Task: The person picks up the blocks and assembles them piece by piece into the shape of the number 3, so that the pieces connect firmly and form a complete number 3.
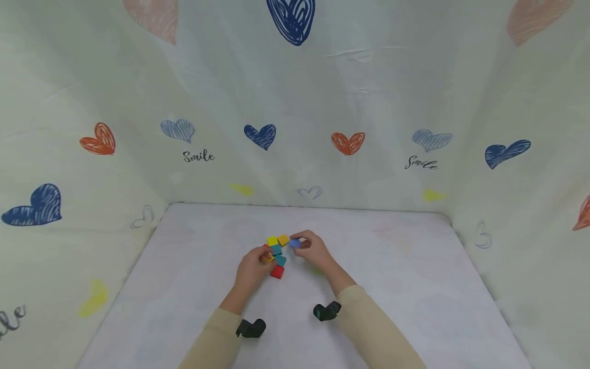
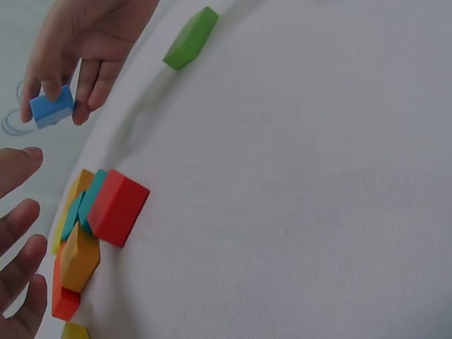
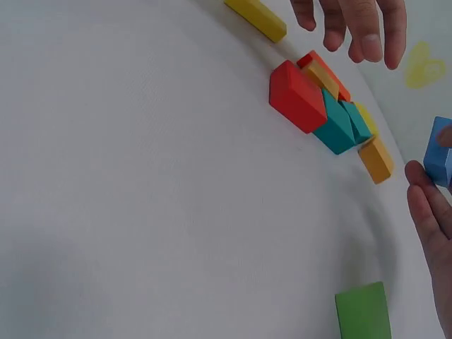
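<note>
The right wrist view shows an outlying yellow block [image 3: 256, 19] unseen from the head; left hand [image 1: 251, 269] loose, empty; right hand [image 1: 314, 249] pinches a blue block [image 2: 51, 107] — small, flat-faced.

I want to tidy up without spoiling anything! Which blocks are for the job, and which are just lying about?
Seem part of the job:
blue block, held in the right grip
grouped red blocks
teal blocks
orange blocks
grouped yellow block

Seem just lying about, though maybe wanted later:
green block, apart from the group
lone yellow block, also apart
</note>
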A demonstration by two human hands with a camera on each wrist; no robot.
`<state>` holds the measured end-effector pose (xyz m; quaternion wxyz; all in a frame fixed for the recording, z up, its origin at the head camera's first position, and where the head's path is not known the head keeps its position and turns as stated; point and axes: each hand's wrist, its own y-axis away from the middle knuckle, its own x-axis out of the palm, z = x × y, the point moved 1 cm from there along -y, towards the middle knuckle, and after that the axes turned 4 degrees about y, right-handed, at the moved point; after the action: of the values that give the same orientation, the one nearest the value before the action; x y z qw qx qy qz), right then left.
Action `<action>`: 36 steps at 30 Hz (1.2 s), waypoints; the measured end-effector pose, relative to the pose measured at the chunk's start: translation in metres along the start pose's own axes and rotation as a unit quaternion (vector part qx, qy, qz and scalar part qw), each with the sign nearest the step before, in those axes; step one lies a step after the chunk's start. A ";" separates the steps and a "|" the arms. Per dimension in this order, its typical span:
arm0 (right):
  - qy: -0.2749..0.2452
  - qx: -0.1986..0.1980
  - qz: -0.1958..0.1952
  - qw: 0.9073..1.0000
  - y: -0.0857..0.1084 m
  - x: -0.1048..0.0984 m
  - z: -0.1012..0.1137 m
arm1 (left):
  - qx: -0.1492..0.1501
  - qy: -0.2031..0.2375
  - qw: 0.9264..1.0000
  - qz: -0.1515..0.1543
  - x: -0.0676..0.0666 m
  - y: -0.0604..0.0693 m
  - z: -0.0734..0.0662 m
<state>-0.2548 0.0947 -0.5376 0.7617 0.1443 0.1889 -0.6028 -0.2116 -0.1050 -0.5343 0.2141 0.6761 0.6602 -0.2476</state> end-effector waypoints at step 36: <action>-0.053 0.040 -0.168 0.984 0.074 -0.060 -0.060 | 0.057 0.065 0.995 0.044 0.094 0.015 -0.037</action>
<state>-0.2012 0.1902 -0.5639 0.6524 0.1081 0.1454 -0.7359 -0.1944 -0.0090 -0.5639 0.1425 0.7302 0.6271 -0.2306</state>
